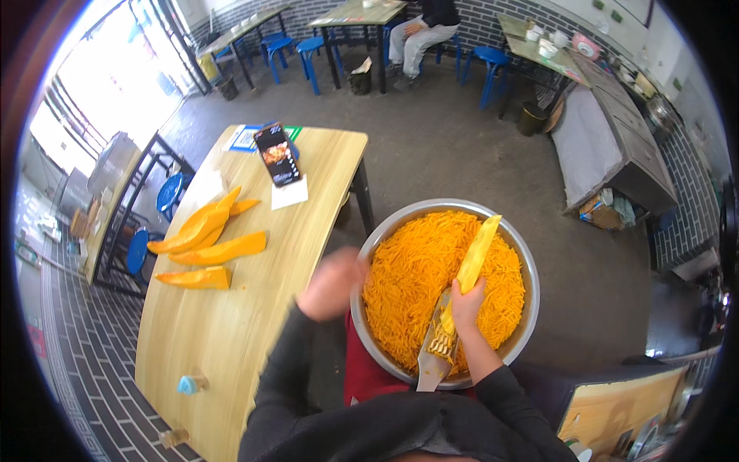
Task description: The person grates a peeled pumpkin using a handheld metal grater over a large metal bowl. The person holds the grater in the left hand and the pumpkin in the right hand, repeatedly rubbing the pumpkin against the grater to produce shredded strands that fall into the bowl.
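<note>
A wide metal basin [534, 294] in front of me holds a large heap of shredded orange pumpkin or squash [421, 265]. My right hand [469, 303] grips a long yellow-orange wedge [479, 254], its lower end against a metal hand grater [440, 346]. The grater lies in the basin, its handle over the near rim. My left hand [333, 286] is motion-blurred near the basin's left rim, beside the table edge; its fingers cannot be made out. Several more orange wedges [222, 248] lie on the wooden table to the left.
On the wooden table [248, 335] are a smartphone [278, 155], a white napkin [290, 193] and a small container with a blue top [190, 385]. A person [424, 34] sits on the far side by another table. Blue stools [491, 55] stand around; a wooden-topped surface [623, 404] is at lower right.
</note>
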A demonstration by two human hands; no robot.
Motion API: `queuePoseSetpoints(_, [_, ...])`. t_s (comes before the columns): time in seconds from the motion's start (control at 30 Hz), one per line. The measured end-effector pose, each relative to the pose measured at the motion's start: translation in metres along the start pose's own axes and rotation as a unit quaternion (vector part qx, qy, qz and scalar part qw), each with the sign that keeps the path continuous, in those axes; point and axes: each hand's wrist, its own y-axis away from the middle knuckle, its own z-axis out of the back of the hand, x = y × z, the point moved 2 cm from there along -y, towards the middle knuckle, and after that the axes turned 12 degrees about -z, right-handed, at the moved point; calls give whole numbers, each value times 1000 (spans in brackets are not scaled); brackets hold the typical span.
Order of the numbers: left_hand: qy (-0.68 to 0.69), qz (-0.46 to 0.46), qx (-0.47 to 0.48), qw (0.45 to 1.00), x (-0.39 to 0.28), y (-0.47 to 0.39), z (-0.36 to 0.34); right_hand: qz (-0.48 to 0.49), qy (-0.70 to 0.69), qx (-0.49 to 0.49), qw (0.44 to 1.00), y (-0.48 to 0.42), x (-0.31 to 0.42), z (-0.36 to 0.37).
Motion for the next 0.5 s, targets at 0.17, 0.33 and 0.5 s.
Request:
queuePoseSetpoints(0.17, [550, 285, 295, 728, -109, 91, -142, -32, -28, 24, 999, 5, 2, -3])
queuePoseSetpoints(0.33, [614, 335, 115, 706, -149, 109, -217, -7, -75, 32, 997, 5, 6, 2])
queuePoseSetpoints(0.5, [796, 390, 97, 453, -157, 89, -204, -61, -46, 66, 995, 2, 12, 7])
